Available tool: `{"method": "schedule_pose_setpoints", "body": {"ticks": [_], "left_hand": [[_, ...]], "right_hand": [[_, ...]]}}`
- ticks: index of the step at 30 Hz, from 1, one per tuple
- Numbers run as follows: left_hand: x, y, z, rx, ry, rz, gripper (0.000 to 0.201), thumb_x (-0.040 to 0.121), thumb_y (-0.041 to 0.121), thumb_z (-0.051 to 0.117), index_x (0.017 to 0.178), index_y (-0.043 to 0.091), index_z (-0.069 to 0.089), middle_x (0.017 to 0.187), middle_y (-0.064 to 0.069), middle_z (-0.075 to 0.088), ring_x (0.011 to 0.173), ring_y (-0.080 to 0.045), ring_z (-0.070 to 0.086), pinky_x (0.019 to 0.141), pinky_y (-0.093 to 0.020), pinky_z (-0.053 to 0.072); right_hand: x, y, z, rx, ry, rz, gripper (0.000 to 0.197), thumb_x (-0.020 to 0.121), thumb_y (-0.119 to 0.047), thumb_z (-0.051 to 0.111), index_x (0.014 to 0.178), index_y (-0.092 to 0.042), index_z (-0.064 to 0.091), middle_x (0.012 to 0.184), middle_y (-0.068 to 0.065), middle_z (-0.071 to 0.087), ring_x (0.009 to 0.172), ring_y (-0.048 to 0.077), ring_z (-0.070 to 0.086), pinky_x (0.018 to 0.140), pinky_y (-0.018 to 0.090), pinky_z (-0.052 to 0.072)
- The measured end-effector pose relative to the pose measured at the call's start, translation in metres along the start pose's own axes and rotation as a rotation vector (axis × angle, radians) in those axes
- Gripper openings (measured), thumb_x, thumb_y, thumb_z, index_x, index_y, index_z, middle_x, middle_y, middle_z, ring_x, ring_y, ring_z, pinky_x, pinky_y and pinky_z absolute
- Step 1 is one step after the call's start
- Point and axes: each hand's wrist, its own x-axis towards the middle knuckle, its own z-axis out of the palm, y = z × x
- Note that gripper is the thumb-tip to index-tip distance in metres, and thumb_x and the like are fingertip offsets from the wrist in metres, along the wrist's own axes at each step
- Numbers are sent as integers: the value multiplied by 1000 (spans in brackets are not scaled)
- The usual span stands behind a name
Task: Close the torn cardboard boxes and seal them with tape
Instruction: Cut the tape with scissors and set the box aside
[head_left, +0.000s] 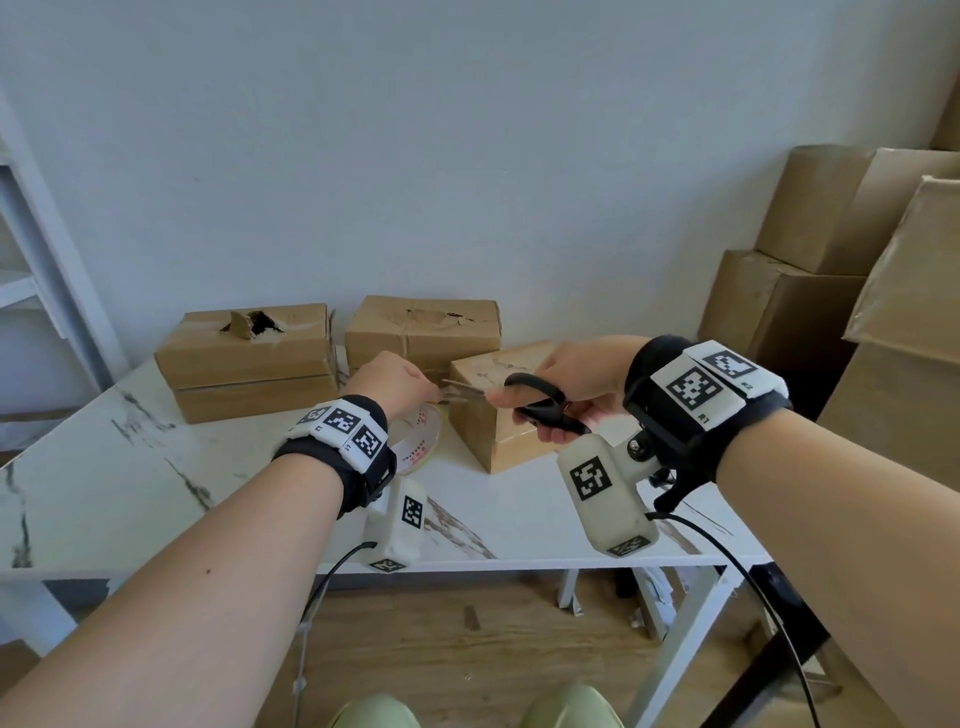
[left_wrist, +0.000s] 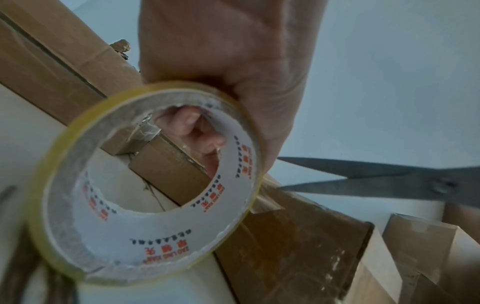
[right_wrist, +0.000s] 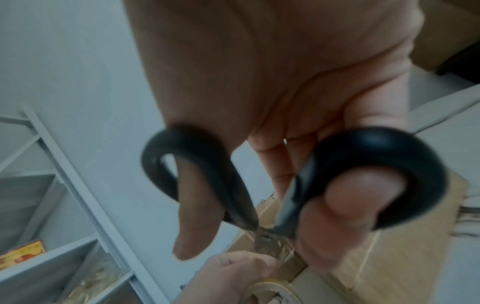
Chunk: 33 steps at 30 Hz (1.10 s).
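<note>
- The left hand (head_left: 392, 382) holds the tape roll (left_wrist: 145, 185) in the middle of the frame.
- The right hand (head_left: 571, 379) grips black scissors (head_left: 540, 402), blades apart.
- Three cardboard boxes (head_left: 249, 358) sit behind on the table (head_left: 130, 467).

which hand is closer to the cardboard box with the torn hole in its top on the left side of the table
Left. The left hand, gripping the clear tape roll, is just right of that torn brown cardboard box. The right hand, holding the black-handled scissors, is farther right.
</note>
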Motion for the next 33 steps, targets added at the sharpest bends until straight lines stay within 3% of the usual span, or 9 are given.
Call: {"method": "schedule_pose_setpoints", "body": {"ticks": [2,6,8,12,15,17,24,29,33], "left_hand": [[0,1,1,3,-1,-7,12,82,29,68,81,20,75,93,-1,71,90,-19,64,83,-31,49],[-1,0,0,-2,1,-10,13,81,28,68,81,18,76,94,-2,72,91,-20,64,84,-31,50],[-2,0,-1,-11,4,-7,13,81,28,68,81,17,76,94,-2,72,92,-21,64,86,-32,50],[-4,-2,-2,-25,-2,20,14,82,27,67,82,17,77,94,-2,71,93,-20,63,86,-31,48],[-4,-3,-3,-28,-16,40,12,82,28,68,82,20,77,94,-1,71,93,-19,62,85,-32,49],[-4,-3,-3,-25,-25,60,11,82,28,67,79,22,76,94,0,71,92,-18,63,84,-33,50],[-4,0,-2,17,-63,103,13,82,26,66,75,22,76,86,-1,73,81,-18,65,60,-22,44],[-2,-3,-4,-20,-90,106,13,82,25,67,83,18,78,90,-1,72,90,-19,64,81,-31,50],[-4,-4,-4,-10,-28,102,10,80,27,68,80,21,77,84,3,71,83,-15,63,66,-24,47]], "right_hand": [[0,2,1,-17,-5,10,46,78,-52,67,87,-6,63,59,3,65,45,10,59,75,28,51],[2,4,5,26,-20,48,51,72,-51,74,89,-4,63,81,14,66,56,18,58,67,29,50],[4,5,7,48,-13,56,49,74,-50,73,84,-3,62,71,13,64,52,17,58,64,28,50],[11,3,11,115,-3,34,47,74,-50,72,82,-4,64,69,10,65,60,17,62,81,31,53],[16,-2,15,229,6,44,41,78,-45,72,83,-5,62,59,6,64,47,13,60,52,22,54],[18,-4,18,279,-4,47,40,79,-43,71,83,-5,60,59,6,62,43,12,58,45,20,51],[26,-8,19,314,-74,47,39,82,-43,67,79,-5,60,56,6,63,41,11,57,45,20,52],[27,-11,19,260,-111,30,41,85,-47,60,71,-9,54,57,4,54,45,10,49,50,17,47],[30,-12,21,317,-114,9,37,85,-44,62,74,-9,55,69,5,53,58,13,46,49,16,44]]}}
